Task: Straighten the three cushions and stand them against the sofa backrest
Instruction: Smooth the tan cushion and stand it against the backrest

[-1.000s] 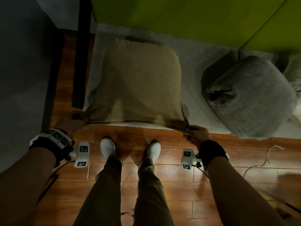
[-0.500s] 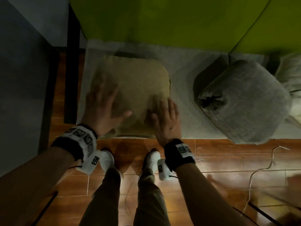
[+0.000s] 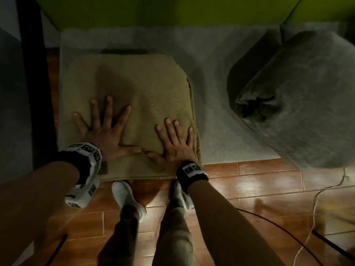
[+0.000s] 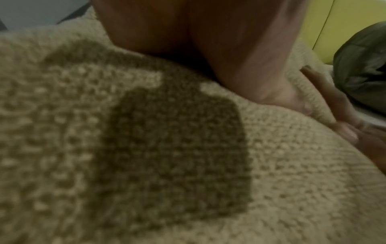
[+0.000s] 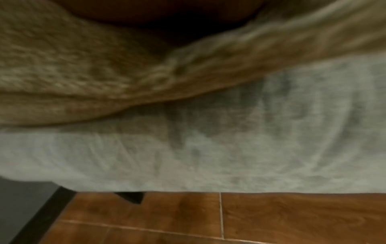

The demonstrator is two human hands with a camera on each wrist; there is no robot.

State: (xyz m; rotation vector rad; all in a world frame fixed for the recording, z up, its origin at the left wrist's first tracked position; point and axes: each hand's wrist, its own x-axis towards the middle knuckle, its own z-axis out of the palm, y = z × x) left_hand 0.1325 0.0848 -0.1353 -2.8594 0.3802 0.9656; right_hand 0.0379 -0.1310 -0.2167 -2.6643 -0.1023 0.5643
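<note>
A tan knitted cushion [image 3: 146,93] lies flat on the grey sofa seat [image 3: 213,104], its near edge hanging over the seat front. My left hand [image 3: 103,127] presses flat on its near left part with fingers spread. My right hand [image 3: 174,139] presses flat on its near right corner. A grey cushion [image 3: 299,96] lies tilted on the seat to the right, a dark fold at its left end. The green backrest [image 3: 172,14] runs along the top. In the left wrist view my palm [image 4: 208,41] rests on the tan knit [image 4: 292,181]. The right wrist view shows the tan cushion [image 5: 73,74] over the seat [image 5: 229,148].
A dark vertical post [image 3: 32,73] and a grey wall [image 3: 11,112] stand left of the sofa. My legs and white shoes [image 3: 124,194] stand on the brown tiled floor [image 3: 269,189] at the seat front. Cables [image 3: 317,198] trail over the floor at the right.
A second ago both hands pinched the tan cushion's near corners. They let go and now press flat on its top, and the cushion lies flatter and squarer on the seat.
</note>
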